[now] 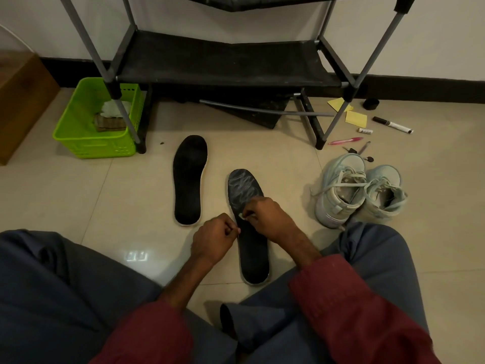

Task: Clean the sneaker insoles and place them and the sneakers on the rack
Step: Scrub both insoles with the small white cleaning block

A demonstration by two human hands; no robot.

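On beige tiled floor (136,195), between the knees: streaked black insole (256,258) lying flat, toe toward the rack, whitish smears over its toe half. Right grip (270,219) curled, pinching a small pale scrap (242,216) against the insole's middle. Left grip (212,239) curled, fingertips pinching the insole's left edge. Plain black insole (189,179) flat to the left, apart. Pale mint lace-up sneakers (341,203) to the right, upright, side by side, touching. Black fabric-shelved rack (223,59) on grey poles beyond, by the wall. Lime green plastic basket (78,132) at its left leg. Yellow paper notes (355,118), black-and-white marker (392,124) and pink pen (345,141) near its right leg.
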